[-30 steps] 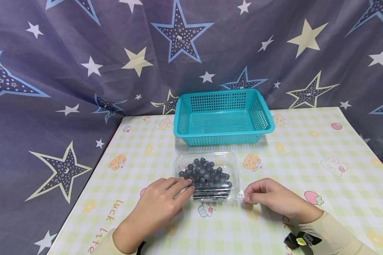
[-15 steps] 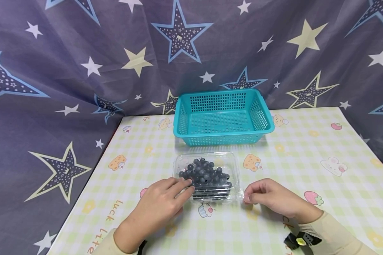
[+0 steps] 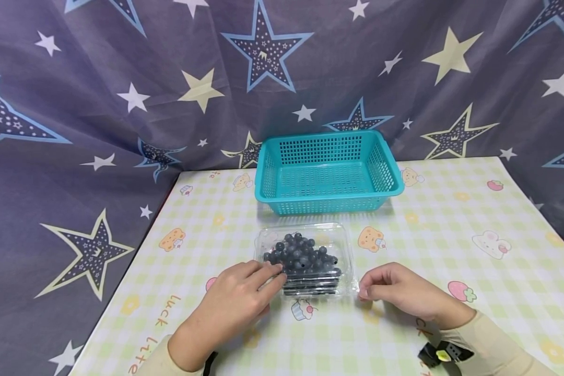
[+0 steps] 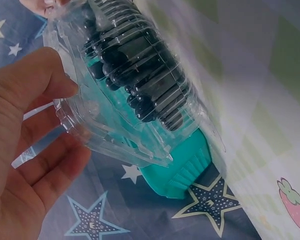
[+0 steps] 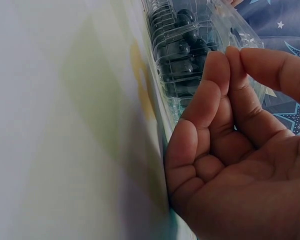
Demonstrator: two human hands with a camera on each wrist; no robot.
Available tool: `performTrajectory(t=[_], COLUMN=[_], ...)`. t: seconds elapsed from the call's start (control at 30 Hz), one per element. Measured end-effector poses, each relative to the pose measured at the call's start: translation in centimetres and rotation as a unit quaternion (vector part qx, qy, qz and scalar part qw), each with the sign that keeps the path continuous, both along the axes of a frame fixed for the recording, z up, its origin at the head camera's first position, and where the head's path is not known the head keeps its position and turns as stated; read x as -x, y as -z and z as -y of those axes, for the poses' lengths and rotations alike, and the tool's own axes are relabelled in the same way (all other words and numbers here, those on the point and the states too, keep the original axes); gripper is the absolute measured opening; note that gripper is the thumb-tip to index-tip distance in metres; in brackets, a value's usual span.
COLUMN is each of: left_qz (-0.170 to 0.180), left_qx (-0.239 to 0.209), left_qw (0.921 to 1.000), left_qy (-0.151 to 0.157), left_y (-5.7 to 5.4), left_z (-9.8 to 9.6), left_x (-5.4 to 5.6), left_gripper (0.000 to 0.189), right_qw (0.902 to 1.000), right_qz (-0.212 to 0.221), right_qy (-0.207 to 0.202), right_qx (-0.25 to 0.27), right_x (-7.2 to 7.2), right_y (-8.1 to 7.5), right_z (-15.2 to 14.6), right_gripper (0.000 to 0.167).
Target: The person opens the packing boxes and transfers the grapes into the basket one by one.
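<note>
A clear plastic clamshell box [image 3: 343, 243] lies on the table in the middle of the head view, its lid over a heap of dark blueberries [image 3: 298, 256]. My left hand [image 3: 242, 292] holds its front left corner. In the left wrist view, the thumb lies on one side of the box's rim [image 4: 72, 117] and the fingers reach to the other. At the front right corner, my right hand [image 3: 395, 290] has its thumb and fingertips pinched together at the plastic edge. The right wrist view shows the other fingers curled, with the box [image 5: 177, 65] just beyond the fingertips.
Behind the box stands a turquoise plastic basket [image 3: 329, 206] with nothing in it. A checked tablecloth [image 3: 451, 224] with printed pictures covers the table. A dark star-patterned cloth [image 3: 169, 62] hangs along the back and left sides.
</note>
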State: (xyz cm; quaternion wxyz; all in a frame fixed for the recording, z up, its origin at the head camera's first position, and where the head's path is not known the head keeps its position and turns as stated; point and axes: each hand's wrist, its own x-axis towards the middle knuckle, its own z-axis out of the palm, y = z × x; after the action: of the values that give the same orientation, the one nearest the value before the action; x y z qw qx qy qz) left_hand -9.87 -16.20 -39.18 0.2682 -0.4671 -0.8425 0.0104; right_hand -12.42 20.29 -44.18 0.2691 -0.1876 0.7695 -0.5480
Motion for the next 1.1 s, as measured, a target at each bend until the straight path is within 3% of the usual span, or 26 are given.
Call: performTrajectory(t=[0.73, 1.1], left_qz=[-0.019, -0.037], left_qx=[0.015, 0.019], left_qw=[0.9997, 0.9991], left_qy=[-0.001, -0.005], left_y=[0.04, -0.05], left_z=[-0.1, -0.11], left_x=[0.18, 0.24], left_gripper=[0.051, 0.041], right_qw=[1.0, 1.0], right_qz=[0.0, 0.006], right_qy=[-0.003, -0.001], right_qx=[-0.002, 0.005], right_x=[0.01, 0.05], right_y=[-0.01, 0.0], right_z=[-0.08, -0.11], right_gripper=[0.02, 0.021])
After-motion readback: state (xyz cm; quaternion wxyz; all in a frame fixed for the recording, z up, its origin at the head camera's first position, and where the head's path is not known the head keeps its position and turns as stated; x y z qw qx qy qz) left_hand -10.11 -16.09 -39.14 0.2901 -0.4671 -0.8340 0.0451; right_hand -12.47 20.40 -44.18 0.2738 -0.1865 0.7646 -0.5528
